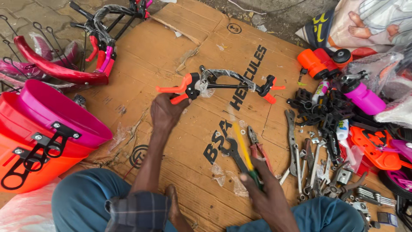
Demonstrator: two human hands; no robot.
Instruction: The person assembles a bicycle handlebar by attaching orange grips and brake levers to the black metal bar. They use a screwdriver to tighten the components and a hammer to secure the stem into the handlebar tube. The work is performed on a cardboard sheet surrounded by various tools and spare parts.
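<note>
Left hand (165, 112): fingers curled shut around the orange plastic brake lever (174, 91) at the near-left end of the black plastic-wrapped bicycle handlebar (227, 82), lifting that end slightly off the flattened brown cardboard sheet (171, 56) spread on the ground. Long axis of the bar running left to right across the view, second orange lever and grip at its far right end, well apart from either hand.

Right hand (264, 193): fingers clamped on the green handle of a yellow-shafted screwdriver (243, 148), shaft blurred, tip pointing up and away toward the middle of the bar. Bar lying ahead and slightly left of that tip, near but not touching. Left hand on the bar already; right hand the farther of the two.

Just beside the screwdriver on the cardboard: a black open-ended steel spanner (234, 152) and red-handled pliers (256, 148). Farther right, a scatter of steel spanners (302, 165), black bicycle fittings, a pink plastic water bottle (365, 96) and an orange one (313, 63). Far left: nested orange and pink plastic baskets (51, 124) with black metal brackets, and a glossy red curved mudguard (56, 68). Blue-trousered knees at the bottom edge.
</note>
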